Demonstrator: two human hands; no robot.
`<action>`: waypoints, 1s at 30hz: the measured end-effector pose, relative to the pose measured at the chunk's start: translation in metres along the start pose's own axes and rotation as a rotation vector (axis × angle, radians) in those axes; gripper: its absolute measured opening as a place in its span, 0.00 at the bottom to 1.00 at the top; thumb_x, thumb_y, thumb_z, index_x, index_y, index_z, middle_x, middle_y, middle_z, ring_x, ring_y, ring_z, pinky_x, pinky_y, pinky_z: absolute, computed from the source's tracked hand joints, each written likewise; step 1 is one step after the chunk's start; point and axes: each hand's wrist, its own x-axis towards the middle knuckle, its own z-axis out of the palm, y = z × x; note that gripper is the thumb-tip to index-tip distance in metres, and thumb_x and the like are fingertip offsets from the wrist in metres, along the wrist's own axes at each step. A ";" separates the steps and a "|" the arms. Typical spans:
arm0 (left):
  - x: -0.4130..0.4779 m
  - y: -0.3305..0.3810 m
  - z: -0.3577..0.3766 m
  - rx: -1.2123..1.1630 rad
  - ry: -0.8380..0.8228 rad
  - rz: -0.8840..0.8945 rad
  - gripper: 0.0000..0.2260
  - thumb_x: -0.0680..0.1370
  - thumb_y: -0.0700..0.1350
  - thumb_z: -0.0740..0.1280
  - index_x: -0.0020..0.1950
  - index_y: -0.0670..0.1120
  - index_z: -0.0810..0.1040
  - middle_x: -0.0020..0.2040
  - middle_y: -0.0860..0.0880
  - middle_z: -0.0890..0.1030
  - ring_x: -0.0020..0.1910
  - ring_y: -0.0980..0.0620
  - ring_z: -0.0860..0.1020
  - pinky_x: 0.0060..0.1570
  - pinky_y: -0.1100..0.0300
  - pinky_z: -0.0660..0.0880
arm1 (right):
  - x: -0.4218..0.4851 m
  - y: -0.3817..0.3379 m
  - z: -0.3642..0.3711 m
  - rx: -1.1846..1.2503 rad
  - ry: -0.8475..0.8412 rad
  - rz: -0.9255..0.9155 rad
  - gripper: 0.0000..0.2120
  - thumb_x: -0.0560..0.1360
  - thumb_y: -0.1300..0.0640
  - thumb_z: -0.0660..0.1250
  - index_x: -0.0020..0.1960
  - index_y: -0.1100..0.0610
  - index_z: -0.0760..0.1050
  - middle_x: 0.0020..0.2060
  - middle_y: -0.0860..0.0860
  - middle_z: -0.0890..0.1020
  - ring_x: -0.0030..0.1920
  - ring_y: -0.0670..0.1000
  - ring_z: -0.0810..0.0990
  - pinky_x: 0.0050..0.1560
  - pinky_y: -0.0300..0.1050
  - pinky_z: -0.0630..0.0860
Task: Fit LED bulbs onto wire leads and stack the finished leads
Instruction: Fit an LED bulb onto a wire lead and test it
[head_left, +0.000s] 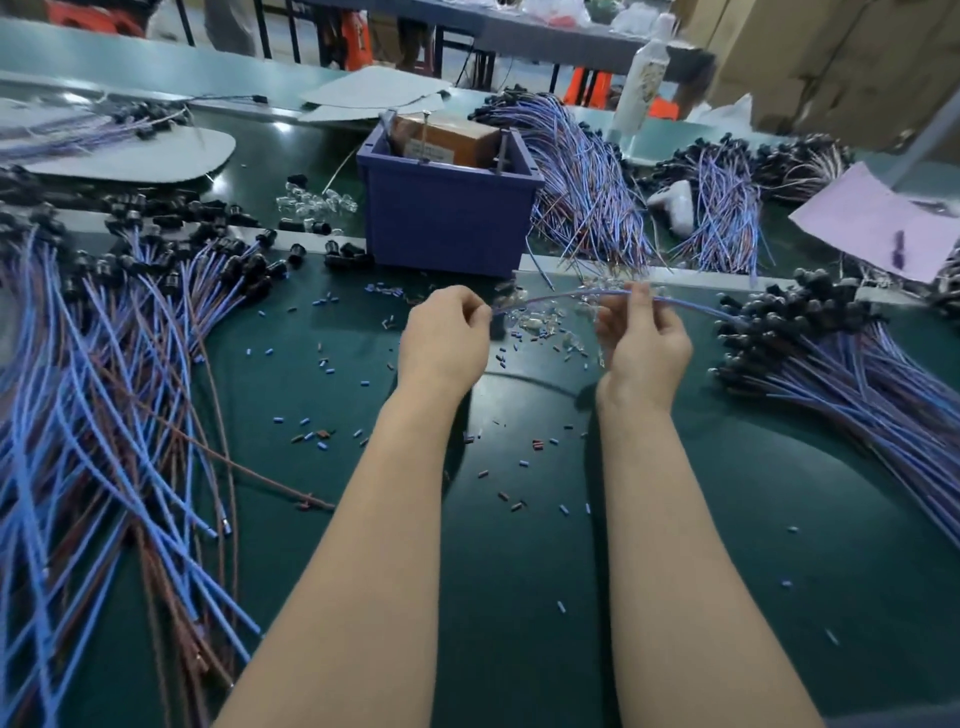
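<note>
My left hand (448, 332) and my right hand (644, 332) hold one blue-and-brown wire lead (561, 298) stretched between them above the green table. The left fingers pinch its end, where a small black holder (497, 326) shows. The right fingers grip it further along; the lead runs on to the right toward a pile of leads with black holders (810, 338). Loose clear LED bulbs (540, 325) lie on the table under the hands. A large spread of leads with black holders (114, 364) covers the left side.
A blue plastic bin (447, 208) with a brown box in it stands behind the hands. More lead bundles (597, 192) lie behind it and to the right. Tiny cut insulation bits (322, 436) litter the mat. A pink paper (878, 223) lies far right; a white bottle (644, 78) stands at the back.
</note>
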 end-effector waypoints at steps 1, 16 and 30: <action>0.000 0.000 0.000 -0.032 0.019 -0.003 0.08 0.79 0.44 0.62 0.51 0.45 0.80 0.48 0.48 0.82 0.50 0.48 0.78 0.48 0.61 0.69 | -0.003 0.003 0.004 -0.026 -0.070 0.026 0.09 0.79 0.60 0.62 0.40 0.57 0.73 0.30 0.49 0.79 0.30 0.45 0.76 0.33 0.34 0.75; -0.001 -0.001 0.006 -0.092 0.004 -0.016 0.06 0.78 0.45 0.65 0.47 0.45 0.81 0.40 0.50 0.79 0.42 0.51 0.76 0.45 0.63 0.69 | -0.002 0.010 0.005 -0.090 -0.068 -0.097 0.09 0.78 0.64 0.64 0.39 0.58 0.71 0.32 0.51 0.76 0.26 0.39 0.76 0.34 0.32 0.75; -0.004 0.005 -0.009 -0.177 0.101 -0.077 0.11 0.78 0.39 0.60 0.56 0.47 0.79 0.48 0.50 0.82 0.50 0.53 0.79 0.53 0.63 0.74 | 0.001 0.001 -0.001 0.150 0.085 -0.014 0.10 0.78 0.65 0.63 0.39 0.58 0.70 0.30 0.50 0.77 0.26 0.41 0.77 0.33 0.34 0.76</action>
